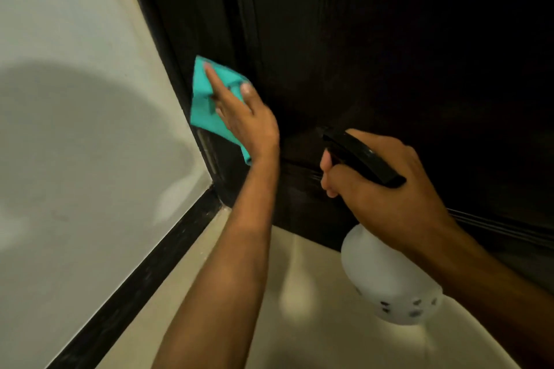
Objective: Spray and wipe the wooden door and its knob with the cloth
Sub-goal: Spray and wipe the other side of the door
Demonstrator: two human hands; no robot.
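The dark wooden door fills the upper right of the head view. My left hand presses a teal cloth flat against the door's left edge, low down, with the fingers stretched out over the cloth. My right hand grips a white spray bottle by its black trigger head, nozzle pointing left at the lower door panel. The knob is out of view.
A pale wall runs along the left, with a dark skirting board at its foot. The dark door frame stands between wall and door. Beige floor tiles lie below.
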